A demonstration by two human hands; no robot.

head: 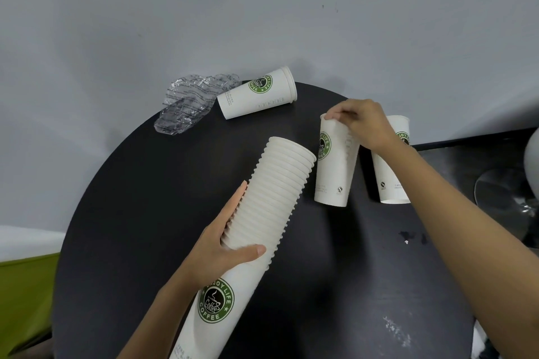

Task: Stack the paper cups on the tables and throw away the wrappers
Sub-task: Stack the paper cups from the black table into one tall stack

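The stack of paper cups (271,192) slants over the bench (140,198), my left fingers (236,201) curled round it, while my right fingers (338,114) pinch the rim of an upright cup (335,175), a second cup (390,181) just behind, a fallen cup (256,95) and crumpled wrapper (189,102) at the far edge.

Left hand (224,251) grips a cup stack (262,213); right hand (361,122) pinches a single cup's (335,166) rim.

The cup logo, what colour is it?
The logo is green and black, best in the head view.
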